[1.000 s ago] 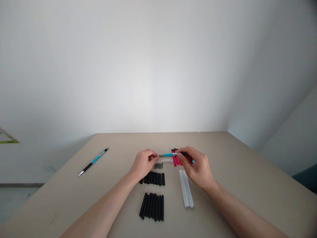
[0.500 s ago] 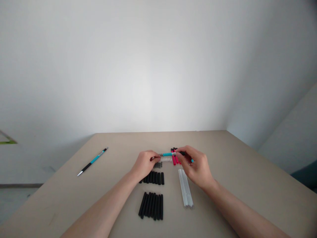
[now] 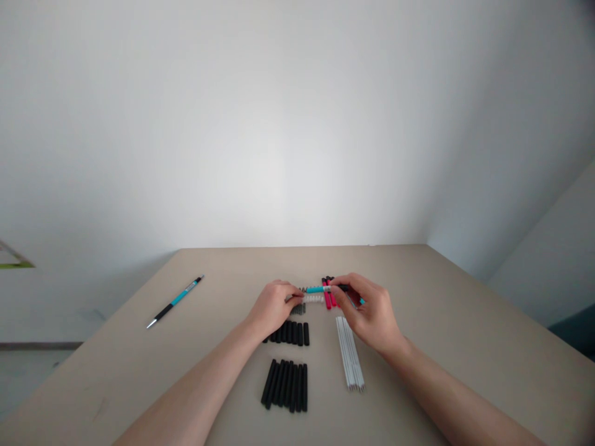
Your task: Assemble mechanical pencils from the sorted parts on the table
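Observation:
My right hand (image 3: pixel 365 306) is closed around a turquoise pen barrel (image 3: pixel 317 289) with a dark end, held level above the far middle of the table. The barrel's left end points at my left hand (image 3: pixel 276 305). The fingers of that hand are pinched together just beside the barrel's end; what they hold is too small to make out. Beneath the fingertips lie small white clear parts (image 3: pixel 315 299) and small grey springs (image 3: pixel 300 308). Pink-red barrels (image 3: pixel 328 297) with black ends lie behind my right fingers, partly covered.
Short black grips (image 3: pixel 294 333) form a row near my left wrist, with longer black tubes (image 3: pixel 286 385) closer to me. White refills (image 3: pixel 349 354) lie below my right hand. A complete turquoise and black pen (image 3: pixel 175 302) rests at the left. A wall (image 3: pixel 279 124) stands behind the table.
My left fingertips have shifted very slightly near the barrel's end. Both hands keep their grips, and the whole view has drifted a little to the right.

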Available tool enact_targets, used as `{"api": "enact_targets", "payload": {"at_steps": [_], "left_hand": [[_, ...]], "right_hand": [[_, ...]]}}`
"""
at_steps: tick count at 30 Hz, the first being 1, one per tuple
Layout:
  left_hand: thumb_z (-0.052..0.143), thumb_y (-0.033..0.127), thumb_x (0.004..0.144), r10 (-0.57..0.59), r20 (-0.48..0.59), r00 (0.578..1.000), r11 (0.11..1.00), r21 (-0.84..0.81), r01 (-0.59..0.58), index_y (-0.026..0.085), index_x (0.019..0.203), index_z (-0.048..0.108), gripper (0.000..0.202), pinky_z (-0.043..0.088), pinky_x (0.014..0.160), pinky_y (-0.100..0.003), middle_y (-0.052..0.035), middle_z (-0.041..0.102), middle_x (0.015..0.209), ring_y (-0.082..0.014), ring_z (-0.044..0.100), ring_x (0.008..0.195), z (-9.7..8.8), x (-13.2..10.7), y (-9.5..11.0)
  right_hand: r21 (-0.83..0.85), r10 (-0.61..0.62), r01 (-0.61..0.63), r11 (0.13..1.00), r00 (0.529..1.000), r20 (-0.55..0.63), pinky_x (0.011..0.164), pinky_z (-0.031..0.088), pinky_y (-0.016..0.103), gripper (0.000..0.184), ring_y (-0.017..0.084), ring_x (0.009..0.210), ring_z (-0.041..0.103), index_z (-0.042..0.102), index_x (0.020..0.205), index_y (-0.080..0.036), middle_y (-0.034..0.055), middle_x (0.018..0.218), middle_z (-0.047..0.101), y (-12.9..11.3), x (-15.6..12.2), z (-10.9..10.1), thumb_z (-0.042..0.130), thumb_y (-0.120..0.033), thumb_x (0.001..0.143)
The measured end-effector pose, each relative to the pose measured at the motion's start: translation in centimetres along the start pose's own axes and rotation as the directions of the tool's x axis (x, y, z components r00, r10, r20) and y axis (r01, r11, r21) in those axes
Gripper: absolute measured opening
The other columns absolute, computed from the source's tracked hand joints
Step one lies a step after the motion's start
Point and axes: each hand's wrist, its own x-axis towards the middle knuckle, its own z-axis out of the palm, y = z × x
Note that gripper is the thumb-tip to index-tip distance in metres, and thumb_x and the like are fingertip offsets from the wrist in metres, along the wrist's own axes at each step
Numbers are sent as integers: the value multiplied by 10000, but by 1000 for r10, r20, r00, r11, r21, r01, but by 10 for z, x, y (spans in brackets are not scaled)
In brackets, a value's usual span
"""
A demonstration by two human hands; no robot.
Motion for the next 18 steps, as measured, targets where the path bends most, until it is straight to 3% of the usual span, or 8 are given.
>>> {"api": "enact_targets", "payload": {"at_steps": [7, 13, 18], "left_hand": [[644, 148, 791, 0, -29, 1000, 1000, 5, 1, 208, 861, 739, 133, 463, 751, -266, -22, 718, 823, -169, 625, 782, 0, 0, -1], [635, 148, 796, -4, -18, 1000, 1000, -11, 4, 202, 850, 733, 124, 465, 773, -280, -26, 721, 839, -176, 628, 807, 0, 0, -1], [643, 126, 780, -25, -23, 999, 1000, -12, 24, 209, 872, 726, 149, 469, 792, -293, -21, 722, 858, -178, 628, 814, -4, -2, 2]], "right_hand": [[23, 36, -36, 999, 999, -5, 537, 394, 244, 146, 124, 549, 489, 643, 886, -175, 19, 694, 616, -1, -1, 0, 557, -291, 862], [183, 221, -205, 962, 972, -77, 477, 394, 223, 251, 116, 516, 482, 642, 920, -160, 5, 641, 579, 8, -1, 7, 614, -389, 819], [266, 317, -261, 928, 929, -192, 520, 439, 236, 349, 148, 601, 550, 648, 871, -139, 48, 704, 624, 29, 9, 1, 557, -474, 836]]}}
